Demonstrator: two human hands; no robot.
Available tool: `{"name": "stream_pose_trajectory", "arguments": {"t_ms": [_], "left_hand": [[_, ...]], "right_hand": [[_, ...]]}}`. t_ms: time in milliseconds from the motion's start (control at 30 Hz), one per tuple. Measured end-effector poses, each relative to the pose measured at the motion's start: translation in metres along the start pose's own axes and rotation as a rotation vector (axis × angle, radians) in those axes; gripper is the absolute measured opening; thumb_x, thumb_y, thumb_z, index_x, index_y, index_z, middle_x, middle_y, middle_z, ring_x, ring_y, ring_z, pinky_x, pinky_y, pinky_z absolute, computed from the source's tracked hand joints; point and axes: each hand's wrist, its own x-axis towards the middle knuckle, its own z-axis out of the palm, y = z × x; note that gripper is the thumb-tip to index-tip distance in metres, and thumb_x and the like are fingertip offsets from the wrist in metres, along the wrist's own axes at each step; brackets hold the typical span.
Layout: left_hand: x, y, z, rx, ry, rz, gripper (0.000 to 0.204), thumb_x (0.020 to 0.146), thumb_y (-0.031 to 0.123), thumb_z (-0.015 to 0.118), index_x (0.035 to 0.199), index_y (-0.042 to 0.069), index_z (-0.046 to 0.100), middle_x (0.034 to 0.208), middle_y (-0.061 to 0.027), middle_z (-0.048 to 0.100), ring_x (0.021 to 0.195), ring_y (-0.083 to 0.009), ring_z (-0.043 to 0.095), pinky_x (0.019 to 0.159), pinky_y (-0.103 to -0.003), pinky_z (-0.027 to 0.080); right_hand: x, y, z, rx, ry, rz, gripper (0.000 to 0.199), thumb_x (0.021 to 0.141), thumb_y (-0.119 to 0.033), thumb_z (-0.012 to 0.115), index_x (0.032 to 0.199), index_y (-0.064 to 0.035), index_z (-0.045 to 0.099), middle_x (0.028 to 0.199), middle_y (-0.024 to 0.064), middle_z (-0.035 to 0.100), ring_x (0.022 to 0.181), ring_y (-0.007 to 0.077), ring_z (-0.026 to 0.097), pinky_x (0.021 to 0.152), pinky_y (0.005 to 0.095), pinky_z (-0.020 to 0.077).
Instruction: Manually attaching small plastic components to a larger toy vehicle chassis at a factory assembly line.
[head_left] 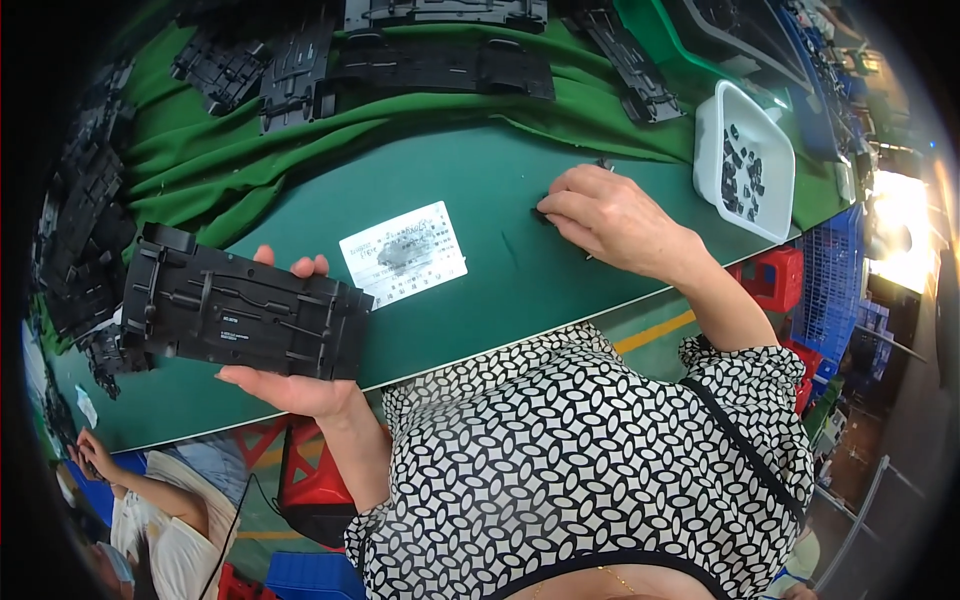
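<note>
My left hand (295, 390) grips a black plastic model-car chassis (245, 315) from beneath, with the thumb along its near edge and fingertips showing past the far edge. The chassis is held over the left part of the green table with its moulded detail facing up. Farther right, my right hand (615, 220) is closed low over the tabletop. A small black plastic piece (541, 214) shows at its fingertips, too small to name further. Another small dark piece (603, 162) shows just beyond the knuckles. Between the hands lies a white printed paper sheet (440, 240) with a dark smudge.
A white plastic bin (707, 150) holding small black pieces stands at the right. Several more black chassis (440, 65) lie on green cloth (210, 150) along the far side, and others are heaped at the left. Another person's hand (95, 455) is at the lower left.
</note>
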Motion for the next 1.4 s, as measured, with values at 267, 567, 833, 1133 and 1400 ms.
{"name": "stream_pose_trajectory", "arguments": {"t_ms": [267,567,833,1133,1400], "left_hand": [[0.002,0.001,-0.001,-0.026,0.031,-0.011,0.083,0.086,0.064,0.04,0.143,0.009,0.017,0.137,-0.023,0.035,0.108,-0.0367,0.052,0.101,-0.052,0.035],[0.003,0.005,-0.003,0.002,0.042,0.005,0.084,0.086,0.065,0.038,0.143,0.008,0.018,0.136,-0.0237,0.036,0.108,-0.0364,0.053,0.1,-0.052,0.036],[0.003,0.003,0.002,0.031,0.13,-0.012,0.085,0.085,0.067,0.038,0.142,0.007,0.021,0.134,-0.0241,0.038,0.107,-0.0377,0.054,0.094,-0.047,0.043],[0.004,0.003,0.001,0.024,0.115,-0.036,0.082,0.084,0.065,0.042,0.142,0.009,0.022,0.132,-0.0208,0.042,0.107,-0.0355,0.054,0.096,-0.047,0.042],[0.002,0.004,0.001,0.047,0.122,-0.038,0.083,0.085,0.065,0.04,0.141,0.007,0.022,0.133,-0.0219,0.041,0.106,-0.0364,0.055,0.096,-0.048,0.041]], "right_hand": [[0.007,-0.014,-0.003,0.332,0.09,0.379,0.011,0.08,-0.004,0.062,0.089,0.0018,0.061,0.082,0.0074,0.063,0.066,0.0174,0.06,0.057,0.0278,0.0477],[0.017,-0.015,-0.01,1.152,-0.005,0.804,0.018,0.085,-0.007,0.061,0.101,0.002,0.063,0.083,0.0045,0.064,0.066,0.0054,0.058,0.055,0.0169,0.0436],[0.031,-0.028,0.001,1.094,-0.059,0.64,0.02,0.086,-0.007,0.06,0.104,0.0021,0.062,0.083,0.0044,0.064,0.069,0.006,0.058,0.058,0.0184,0.0466],[0.046,-0.041,0.006,1.241,-0.103,0.645,0.017,0.087,-0.004,0.059,0.1,0.0048,0.059,0.084,0.0103,0.065,0.071,0.0129,0.064,0.06,0.022,0.0507],[0.058,-0.048,0.01,1.221,-0.187,0.711,0.012,0.088,-0.008,0.058,0.094,0.0029,0.059,0.082,0.0083,0.064,0.067,0.012,0.062,0.057,0.0219,0.049]]}}
